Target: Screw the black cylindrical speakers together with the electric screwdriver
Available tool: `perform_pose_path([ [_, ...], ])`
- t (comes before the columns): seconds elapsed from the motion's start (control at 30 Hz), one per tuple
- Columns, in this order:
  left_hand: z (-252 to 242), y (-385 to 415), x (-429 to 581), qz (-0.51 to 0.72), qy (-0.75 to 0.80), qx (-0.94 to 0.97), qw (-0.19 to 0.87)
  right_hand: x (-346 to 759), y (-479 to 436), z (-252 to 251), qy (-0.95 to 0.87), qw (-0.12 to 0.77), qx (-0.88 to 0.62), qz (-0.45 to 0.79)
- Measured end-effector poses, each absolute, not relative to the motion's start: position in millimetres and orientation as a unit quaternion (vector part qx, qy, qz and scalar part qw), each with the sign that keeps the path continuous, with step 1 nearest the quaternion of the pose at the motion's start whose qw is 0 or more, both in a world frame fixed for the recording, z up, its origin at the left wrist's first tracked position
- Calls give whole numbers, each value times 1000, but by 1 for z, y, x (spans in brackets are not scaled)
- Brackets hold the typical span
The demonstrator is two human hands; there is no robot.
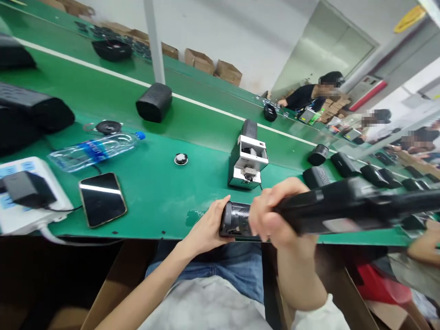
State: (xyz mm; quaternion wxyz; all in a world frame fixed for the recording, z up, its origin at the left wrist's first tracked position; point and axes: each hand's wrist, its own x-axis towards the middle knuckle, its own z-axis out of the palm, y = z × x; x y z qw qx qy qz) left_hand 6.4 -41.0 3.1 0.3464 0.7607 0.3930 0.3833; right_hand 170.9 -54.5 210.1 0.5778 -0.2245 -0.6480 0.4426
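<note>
My left hand [208, 225] is closed round the left end of a black speaker housing [237, 217] with a perforated face, at the front edge of the green bench. My right hand [278, 213] grips a long black electric screwdriver [330, 206], whose body stretches to the right, blurred. Its tip is hidden behind the fingers, so I cannot tell whether it touches the housing. Just beyond the housing stands a white and black boxy device [248, 161]. A small round part [180, 159] with a white rim lies to its left.
On the left are a water bottle [98, 150], a phone [103, 200], a white power strip [34, 197] and a loose speaker driver [108, 127]. Black housings [154, 101] stand along the green belt [202, 121]. Co-workers [311, 97] sit across and to the right.
</note>
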Motion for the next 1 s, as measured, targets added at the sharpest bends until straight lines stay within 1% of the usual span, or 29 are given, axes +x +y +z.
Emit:
perform_pose_path([
  [0.07, 1, -41, 5, 365, 393, 774, 338, 186, -45, 238, -618, 632, -206, 419],
  [0.13, 0, -41, 5, 356, 394, 781, 329, 200, -26, 259, -596, 697, -208, 341],
  [0.2, 0, -41, 5, 355, 397, 782, 323, 211, 4, 267, -577, 748, -223, 242],
  [0.27, 1, -41, 5, 354, 403, 782, 318, 217, 38, 261, -564, 773, -229, 182],
  [0.33, 1, -42, 5, 351, 405, 784, 314, 216, 69, 249, -564, 775, -237, 161],
  [0.43, 2, -42, 6, 349, 405, 785, 313, 210, 102, 230, -587, 756, -248, 149],
  [0.63, 3, -42, 4, 354, 401, 783, 317, 202, 129, 213, -584, 740, -298, 151],
  [0.83, 3, -41, 5, 354, 400, 784, 316, 206, 129, 210, -573, 742, -302, 172],
  [1.0, 2, -40, 6, 365, 396, 781, 317, 211, 90, 225, -582, 725, -308, 202],
])
